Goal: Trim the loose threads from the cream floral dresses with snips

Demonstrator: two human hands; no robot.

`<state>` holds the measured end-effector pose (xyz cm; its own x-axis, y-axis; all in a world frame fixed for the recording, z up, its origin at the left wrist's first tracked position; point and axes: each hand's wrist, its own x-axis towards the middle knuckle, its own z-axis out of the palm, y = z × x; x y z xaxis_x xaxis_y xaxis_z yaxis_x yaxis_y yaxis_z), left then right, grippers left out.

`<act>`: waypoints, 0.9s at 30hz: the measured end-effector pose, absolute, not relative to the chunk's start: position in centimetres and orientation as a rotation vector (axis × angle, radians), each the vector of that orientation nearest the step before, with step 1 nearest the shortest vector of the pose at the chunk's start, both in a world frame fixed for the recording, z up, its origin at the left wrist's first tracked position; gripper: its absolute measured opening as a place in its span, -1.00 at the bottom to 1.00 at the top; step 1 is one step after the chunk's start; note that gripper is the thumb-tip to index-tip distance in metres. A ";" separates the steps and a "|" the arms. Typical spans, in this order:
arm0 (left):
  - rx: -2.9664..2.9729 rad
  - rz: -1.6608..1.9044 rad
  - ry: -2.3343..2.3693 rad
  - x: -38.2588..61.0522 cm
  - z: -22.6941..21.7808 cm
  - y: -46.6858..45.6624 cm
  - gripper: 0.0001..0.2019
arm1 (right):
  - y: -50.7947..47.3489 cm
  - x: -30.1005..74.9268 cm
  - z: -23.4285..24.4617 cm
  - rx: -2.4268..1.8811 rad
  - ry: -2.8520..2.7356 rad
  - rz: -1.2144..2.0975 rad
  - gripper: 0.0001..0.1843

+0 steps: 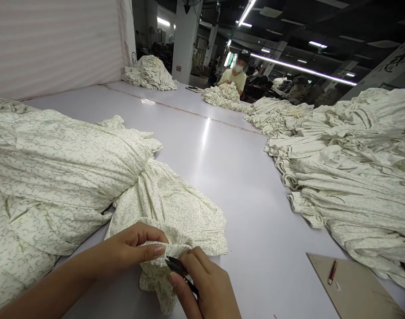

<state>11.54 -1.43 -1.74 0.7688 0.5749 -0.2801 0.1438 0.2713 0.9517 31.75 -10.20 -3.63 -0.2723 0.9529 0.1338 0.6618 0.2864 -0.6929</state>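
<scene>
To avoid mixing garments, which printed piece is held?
The front middle piece: the left hand pinches its gathered edge, beside snips in the right hand. Neither hand touches the left heap or right heap.

Printed cloth (179, 199) is handled over a pale table (245, 212).

Its gathered edge (162, 253) is pinched by the left hand (132, 248); black snips (178, 267) are gripped by the right hand (207, 283), tips held at that edge. Similar fabric is heaped on the left (63, 155) and right (352, 168).

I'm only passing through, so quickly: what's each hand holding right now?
Left hand: closed, pinching the patterned cloth.
Right hand: closed around small black snips.
</scene>
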 end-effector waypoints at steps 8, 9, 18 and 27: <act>1.268 0.292 0.638 11.6 -1.9 -1.2 -0.68 | -10.2 31.4 -3.1 -1.430 -1.804 0.840 -0.80; 1.270 0.289 0.643 11.5 -2.0 -1.3 -0.68 | -10.1 31.3 -3.1 -1.412 -1.733 0.831 -0.80; 1.898 0.448 0.794 10.6 -2.2 -3.0 -0.78 | -8.4 30.6 -2.3 -1.294 -1.629 0.949 -0.82; 0.806 0.759 0.854 12.2 -1.4 -3.2 -0.67 | -10.1 30.3 -3.2 -1.270 -1.384 1.212 -0.74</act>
<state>12.23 -3.15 -1.44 0.4474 0.8263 -0.3421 -0.2431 0.4805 0.8426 30.28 -10.09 -3.22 -0.0952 0.9954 -0.0110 0.1423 0.0027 -0.9898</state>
